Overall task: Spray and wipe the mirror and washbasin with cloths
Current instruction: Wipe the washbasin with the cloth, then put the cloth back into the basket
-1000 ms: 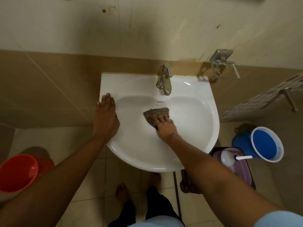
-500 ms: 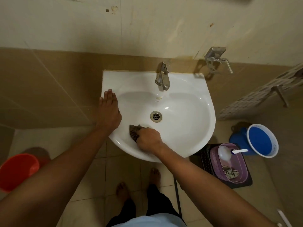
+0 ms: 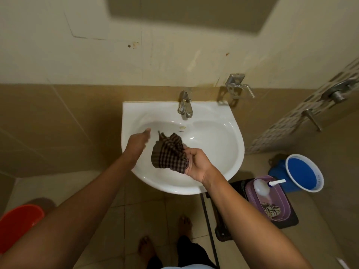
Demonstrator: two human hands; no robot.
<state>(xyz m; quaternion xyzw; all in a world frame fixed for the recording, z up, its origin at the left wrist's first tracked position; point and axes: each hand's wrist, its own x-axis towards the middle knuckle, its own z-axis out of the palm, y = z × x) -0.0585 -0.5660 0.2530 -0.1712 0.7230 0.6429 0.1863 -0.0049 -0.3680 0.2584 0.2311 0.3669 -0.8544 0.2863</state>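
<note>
A white washbasin (image 3: 219, 136) is fixed to the tiled wall, with a metal tap (image 3: 185, 106) at its back. My right hand (image 3: 197, 162) is lifted above the bowl's front and grips a dark checked cloth (image 3: 168, 154), which hangs loosely to its left. My left hand (image 3: 137, 141) hovers over the basin's left side with fingers apart, holding nothing, a short way from the cloth. The mirror's lower edge (image 3: 186, 14) shows at the top of the view.
A purple tub (image 3: 279, 202) holding a white spray bottle (image 3: 264, 186) and a light checked cloth (image 3: 271, 209) stands on the floor at the right, beside a blue bucket (image 3: 303, 173). A red bucket (image 3: 17, 224) is at the lower left. My bare feet are below the basin.
My right hand has lifted the cloth off the basin's surface and the cloth now hangs open. My left hand has left the basin's left rim and moved toward the cloth.
</note>
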